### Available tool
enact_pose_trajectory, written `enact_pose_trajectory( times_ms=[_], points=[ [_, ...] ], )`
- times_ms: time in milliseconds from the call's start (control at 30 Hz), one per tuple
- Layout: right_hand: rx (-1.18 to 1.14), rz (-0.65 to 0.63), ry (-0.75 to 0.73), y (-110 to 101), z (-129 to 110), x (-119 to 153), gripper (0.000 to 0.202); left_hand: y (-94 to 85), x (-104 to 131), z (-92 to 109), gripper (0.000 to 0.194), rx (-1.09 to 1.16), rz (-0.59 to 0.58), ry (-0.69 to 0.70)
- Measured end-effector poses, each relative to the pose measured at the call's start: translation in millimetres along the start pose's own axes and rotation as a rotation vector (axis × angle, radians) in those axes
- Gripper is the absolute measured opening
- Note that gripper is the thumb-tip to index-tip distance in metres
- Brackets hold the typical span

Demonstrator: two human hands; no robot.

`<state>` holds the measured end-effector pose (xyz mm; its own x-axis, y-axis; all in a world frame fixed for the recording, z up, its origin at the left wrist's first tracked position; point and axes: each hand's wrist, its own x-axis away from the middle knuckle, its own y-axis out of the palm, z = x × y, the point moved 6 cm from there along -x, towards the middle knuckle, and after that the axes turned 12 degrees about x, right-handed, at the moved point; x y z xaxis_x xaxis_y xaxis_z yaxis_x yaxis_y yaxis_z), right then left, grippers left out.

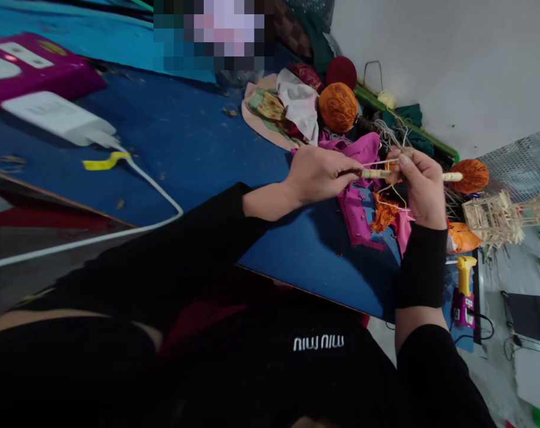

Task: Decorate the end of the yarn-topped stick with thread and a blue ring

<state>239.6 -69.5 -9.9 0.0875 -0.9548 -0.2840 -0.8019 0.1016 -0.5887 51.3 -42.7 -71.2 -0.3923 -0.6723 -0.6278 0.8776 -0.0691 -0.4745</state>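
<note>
My left hand [314, 175] is closed on one end of a thin, pale stick [373, 174] with a patterned, wrapped-looking surface. The stick runs level to the right, passes at my right hand [423, 181] and comes out on its far side. Thumb and finger of my right hand pinch a whitish thread [381, 162], stretched just above the stick. Whether the right fingers also grip the stick is hidden. Below the hands lie magenta cloth [356, 217] and crumpled orange cloth [384, 214].
A blue table [193, 131] carries a purple power strip [69, 74] with a white charger [58, 119] and cable at left. Cloth-wrapped orange balls [338, 107], a bamboo frame [492, 217] and a yellow glue gun [466, 273] are around the right side.
</note>
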Motion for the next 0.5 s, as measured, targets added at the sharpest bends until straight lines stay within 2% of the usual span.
enact_pose_trajectory(
  times_ms=[100, 133, 200, 300, 367, 433, 500],
  points=[
    [0.052, -0.181, 0.116, -41, 3, 13, 0.032, -10.3, -4, -6, 0.028, 0.101, 0.044, -0.108],
    [0.096, -0.202, 0.139, -58, 6, 19, 0.031, -14.4, -5, -8, 0.028, 0.133, 0.056, -0.143],
    [0.183, -0.133, 0.202, -99, 19, 29, 0.026, -22.8, -9, -13, 0.029, 0.191, 0.069, -0.200],
    [0.201, 0.140, 0.292, -156, 46, 44, 0.019, -33.8, -13, -19, 0.032, 0.278, 0.051, -0.251],
    [0.145, 0.418, 0.327, -186, 65, 52, 0.021, -40.0, -15, -22, 0.037, 0.343, 0.033, -0.259],
    [0.100, 0.718, 0.335, -207, 80, 59, 0.027, -44.6, -16, -23, 0.046, 0.377, 0.008, -0.268],
    [0.094, 0.933, 0.320, -217, 91, 63, 0.031, -47.2, -15, -24, 0.055, 0.369, -0.028, -0.282]
  ],
)
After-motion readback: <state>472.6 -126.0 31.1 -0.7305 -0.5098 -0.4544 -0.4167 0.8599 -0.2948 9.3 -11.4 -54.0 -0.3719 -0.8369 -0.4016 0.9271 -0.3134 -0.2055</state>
